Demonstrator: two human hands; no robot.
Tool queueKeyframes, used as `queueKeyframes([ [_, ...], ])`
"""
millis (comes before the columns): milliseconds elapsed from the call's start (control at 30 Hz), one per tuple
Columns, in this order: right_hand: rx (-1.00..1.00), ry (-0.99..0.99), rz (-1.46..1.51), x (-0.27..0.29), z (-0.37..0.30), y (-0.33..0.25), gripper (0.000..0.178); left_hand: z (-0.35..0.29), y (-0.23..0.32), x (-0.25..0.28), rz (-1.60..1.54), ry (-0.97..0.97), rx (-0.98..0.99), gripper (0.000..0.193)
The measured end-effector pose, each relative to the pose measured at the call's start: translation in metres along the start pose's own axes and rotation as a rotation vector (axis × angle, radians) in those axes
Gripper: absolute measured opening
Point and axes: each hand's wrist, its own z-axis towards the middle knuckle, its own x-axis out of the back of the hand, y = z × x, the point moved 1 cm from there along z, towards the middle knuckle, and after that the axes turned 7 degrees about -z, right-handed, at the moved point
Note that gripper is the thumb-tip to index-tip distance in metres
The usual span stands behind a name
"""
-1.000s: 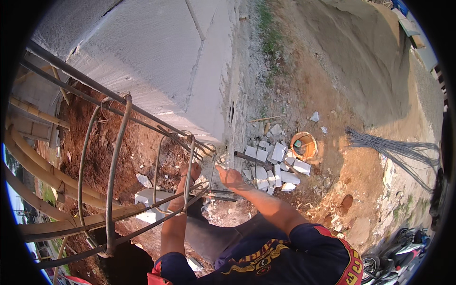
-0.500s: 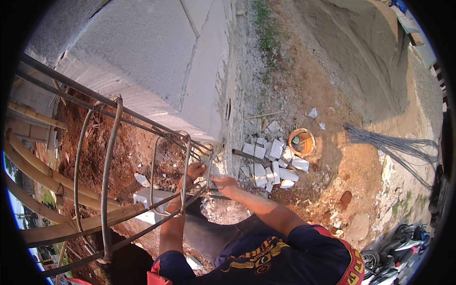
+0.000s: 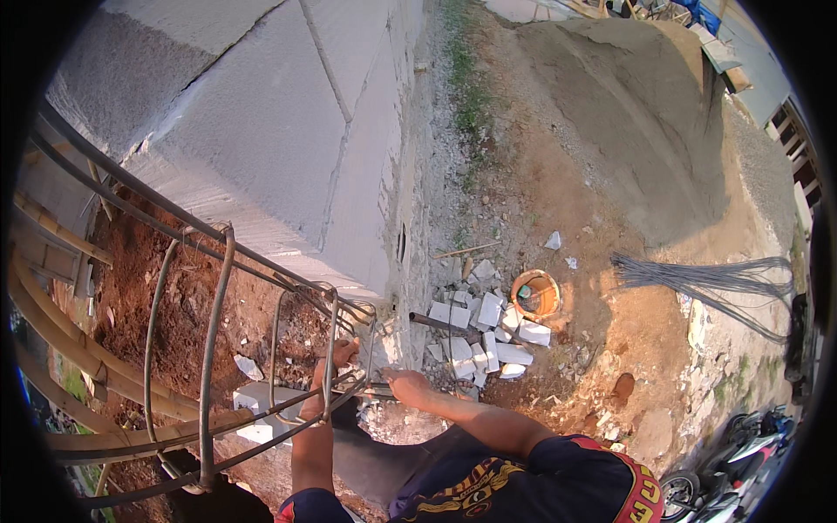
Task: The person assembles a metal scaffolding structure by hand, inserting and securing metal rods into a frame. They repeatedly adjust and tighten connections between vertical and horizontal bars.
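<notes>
A long cage of steel rebar with bent square stirrups runs from the left edge to its end in the middle. My left hand is inside the cage end, beside the last stirrups, its fingers curled closed. Just right of the end stirrup, my right hand has its fingertips pinched together near the lower bars. What either hand grips is too small to make out. My left forearm passes behind the lower bars.
A pale block wall rises beyond the cage. Bamboo poles curve along the left. Broken white blocks and an orange bucket lie to the right. Farther off are a sand heap, a steel rod bundle and motorcycles.
The view has shifted, so the wall, bucket and cage end sit lower and slightly left. Both hands stay at the cage end, my right fingertips still close to the end stirrup.
</notes>
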Motion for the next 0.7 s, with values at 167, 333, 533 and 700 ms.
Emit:
queueKeyframes([
  [167, -0.011, -0.148, 0.024, 0.015, -0.021, 0.006, 0.022, -0.074, -0.041, -0.006, -0.691, 0.727, -0.049, 0.032],
  [333, -0.027, -0.123, 0.133, 0.019, -0.026, 0.0, 0.021, -0.1, -0.041, -0.12, -0.9, 0.53, 0.144, 0.023],
  [533, 0.01, -0.064, 0.108, 0.012, -0.034, -0.002, 0.02, -0.077, -0.013, -0.155, -1.176, 0.317, -0.101, 0.017],
  [700, 0.073, 0.13, 0.158, 0.008, -0.043, 0.033, 0.023, -0.085, -0.029, -0.157, -0.892, 0.455, -0.01, 0.016],
])
